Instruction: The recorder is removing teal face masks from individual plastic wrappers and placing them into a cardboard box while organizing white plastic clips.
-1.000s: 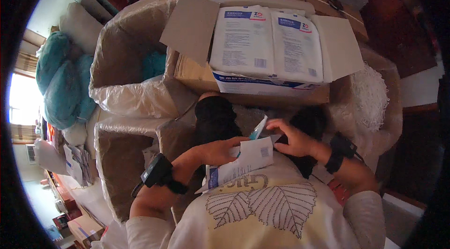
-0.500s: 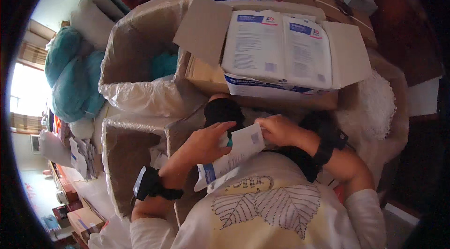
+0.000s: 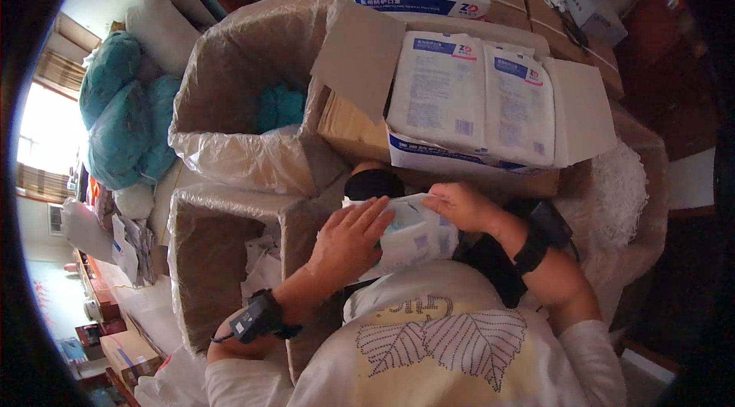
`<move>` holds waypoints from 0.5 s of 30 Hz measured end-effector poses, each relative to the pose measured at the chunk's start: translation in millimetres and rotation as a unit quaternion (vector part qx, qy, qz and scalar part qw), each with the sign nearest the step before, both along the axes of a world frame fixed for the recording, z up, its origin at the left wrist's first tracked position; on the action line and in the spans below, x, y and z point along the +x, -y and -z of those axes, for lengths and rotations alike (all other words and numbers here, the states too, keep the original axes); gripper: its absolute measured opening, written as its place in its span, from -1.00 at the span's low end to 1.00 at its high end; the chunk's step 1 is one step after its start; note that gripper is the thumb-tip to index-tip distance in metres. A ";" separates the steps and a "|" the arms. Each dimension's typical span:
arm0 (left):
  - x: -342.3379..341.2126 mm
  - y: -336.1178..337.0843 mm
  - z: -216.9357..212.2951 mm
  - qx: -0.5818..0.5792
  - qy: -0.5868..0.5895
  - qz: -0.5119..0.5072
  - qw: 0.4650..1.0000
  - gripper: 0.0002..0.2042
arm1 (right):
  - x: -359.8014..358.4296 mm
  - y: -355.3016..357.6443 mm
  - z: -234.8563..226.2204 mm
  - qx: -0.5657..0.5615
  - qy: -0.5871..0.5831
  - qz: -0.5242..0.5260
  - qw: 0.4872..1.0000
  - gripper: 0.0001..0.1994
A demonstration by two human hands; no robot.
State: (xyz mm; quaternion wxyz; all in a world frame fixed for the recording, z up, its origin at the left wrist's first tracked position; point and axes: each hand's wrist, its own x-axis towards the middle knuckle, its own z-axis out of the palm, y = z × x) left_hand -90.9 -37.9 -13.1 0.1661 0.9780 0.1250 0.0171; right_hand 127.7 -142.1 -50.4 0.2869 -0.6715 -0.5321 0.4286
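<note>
Currently both hands grip one flat white plastic packet [image 3: 409, 235] mid-frame: left hand [image 3: 346, 242] flat on it, right hand [image 3: 463, 206] pinching its top edge; next needs a firm tear.

white packet [image 3: 409, 235] between left hand [image 3: 348, 242] and right hand [image 3: 463, 206], before open carton [image 3: 467, 112]

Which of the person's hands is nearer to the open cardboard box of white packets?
Right. The right hand grips the white packet's top edge just below the open cardboard box; the left hand lies on the packet lower and further left.
</note>
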 end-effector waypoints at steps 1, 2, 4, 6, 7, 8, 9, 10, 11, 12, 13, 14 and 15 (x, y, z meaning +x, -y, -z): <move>-4.9 1.7 6.9 -0.013 0.003 -0.004 1.000 -0.40 | 0.2 -0.7 1.6 -0.019 0.001 0.007 1.000 -0.70; -9.6 3.2 13.8 -0.027 0.005 -0.005 1.000 -0.43 | -0.3 0.9 8.2 -0.008 -0.033 0.012 0.999 -0.70; -15.9 7.9 21.1 -0.052 0.022 0.002 0.998 -0.53 | -1.4 4.3 23.5 0.014 -0.101 0.023 0.994 -0.70; -18.5 12.5 25.1 -0.074 0.050 0.018 0.996 -0.67 | -4.1 2.9 12.8 -0.016 -0.088 -0.003 0.996 -0.74; -16.2 14.6 25.5 -0.087 0.062 0.017 0.994 -0.76 | -5.6 2.2 7.4 -0.032 -0.081 -0.016 0.996 -0.75; -11.6 14.5 21.0 -0.064 0.074 0.006 0.995 -0.75 | -6.6 2.7 4.8 -0.015 -0.071 -0.027 0.997 -0.76; -4.8 11.9 13.2 -0.041 0.086 -0.005 0.995 -0.74 | -7.5 3.4 3.0 0.002 -0.061 -0.038 0.997 -0.77; 1.0 8.5 8.9 -0.018 0.097 -0.016 0.995 -0.73 | -8.3 4.3 1.2 0.019 -0.051 -0.049 0.997 -0.77; 4.9 3.7 9.8 -0.015 0.086 -0.004 0.996 -0.71 | -9.0 3.8 -2.5 0.016 -0.044 -0.051 0.998 -0.79; 8.4 -1.6 13.8 -0.012 0.074 0.009 0.997 -0.69 | -9.8 3.4 -6.2 0.013 -0.036 -0.052 0.998 -0.80; 10.3 -4.8 18.0 -0.009 0.063 0.023 0.998 -0.67 | -10.0 3.6 -8.4 0.010 -0.029 -0.053 0.998 -0.81; 12.0 -6.8 22.4 -0.024 0.057 0.022 0.998 -0.66 | -9.5 4.9 -6.3 0.022 -0.006 -0.051 0.998 -0.82; 13.7 -8.6 26.7 -0.038 0.050 0.022 0.998 -0.65 | -9.8 7.2 -0.8 0.035 0.018 -0.049 0.998 -0.84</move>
